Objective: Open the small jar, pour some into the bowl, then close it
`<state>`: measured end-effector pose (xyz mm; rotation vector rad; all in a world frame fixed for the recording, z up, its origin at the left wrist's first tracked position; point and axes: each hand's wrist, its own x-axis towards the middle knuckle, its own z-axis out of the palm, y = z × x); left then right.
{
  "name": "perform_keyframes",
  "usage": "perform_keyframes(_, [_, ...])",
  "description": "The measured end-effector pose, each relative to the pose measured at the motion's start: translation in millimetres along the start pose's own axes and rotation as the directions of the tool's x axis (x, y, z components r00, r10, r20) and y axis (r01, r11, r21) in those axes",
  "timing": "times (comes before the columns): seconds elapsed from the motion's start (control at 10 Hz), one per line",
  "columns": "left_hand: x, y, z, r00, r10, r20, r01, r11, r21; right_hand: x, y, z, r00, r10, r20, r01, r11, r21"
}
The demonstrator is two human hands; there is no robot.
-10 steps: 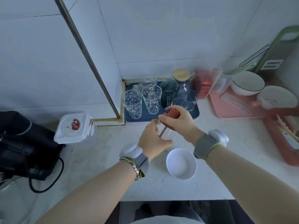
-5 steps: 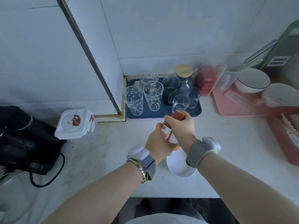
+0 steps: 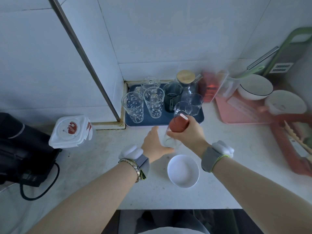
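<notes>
on the pale countertop, i see the small jar standing between the two hands, just behind the white bowl. the right hand is wrapped around the jar's red lid, fingers curled over the top and far side, so the hand is clamped on the cap from above. the clear glass body below the lid is blurred; i cannot tell what is inside it. the left hand lies flat and spread beside the jar's base, fingers stretched out toward the blue tray, its thumb side touching or all but touching the glass; i cannot tell whether it grips the jar or only steadies it. the bowl sits just in front of the jar, nearer to me, between the two forearms, and looks empty. both wrists carry grey bands with white pods; the left also wears a metal bracelet. behind the hands the tray holds several printed tumblers and a dark mug. to my left a white-lidded container rests near a black appliance; to my right a pink tray carries white crockery.
</notes>
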<state>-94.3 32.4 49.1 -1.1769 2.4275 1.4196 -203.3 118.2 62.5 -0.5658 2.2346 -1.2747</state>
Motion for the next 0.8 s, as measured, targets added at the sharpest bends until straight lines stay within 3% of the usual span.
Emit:
perform_keyframes(0.1, [4.9,-7.9,-2.9,0.99,-0.132,0.044,0.121,0.972,0.2,7.3,27.3,-12.0,0.989,-0.052,-0.136,0.037,0.993,-0.108])
perform_keyframes(0.2, [4.4,-18.9,-1.6,0.982,-0.169,0.082,0.136,0.942,0.308,10.3,58.6,-18.4,0.991,0.05,-0.121,-0.071,0.981,-0.179])
perform_keyframes(0.4, [7.1,-18.2,0.7,0.98,-0.174,0.093,0.135,0.935,0.327,5.4,87.4,-17.9,0.976,0.147,-0.16,-0.164,0.981,-0.1])
perform_keyframes(0.5, [10.9,-15.8,1.0,0.986,-0.152,0.074,0.117,0.931,0.346,7.4,87.2,-18.1,0.978,0.177,-0.111,-0.186,0.979,-0.085])
perform_keyframes(0.6, [11.3,-15.3,-0.4,0.984,-0.157,0.081,0.118,0.924,0.364,5.4,79.9,-17.8,0.97,0.192,-0.149,-0.214,0.965,-0.149])
perform_keyframes(0.7, [10.5,-10.7,-4.4,0.988,-0.13,0.086,0.083,0.905,0.417,8.5,60.2,-17.4,0.963,-0.022,-0.269,-0.062,0.952,-0.299])
perform_keyframes(0.8, [9.6,-4.8,-10.3,0.992,-0.12,0.045,0.089,0.899,0.428,18.4,23.2,-18.3,0.971,-0.195,-0.138,0.132,0.92,-0.369])
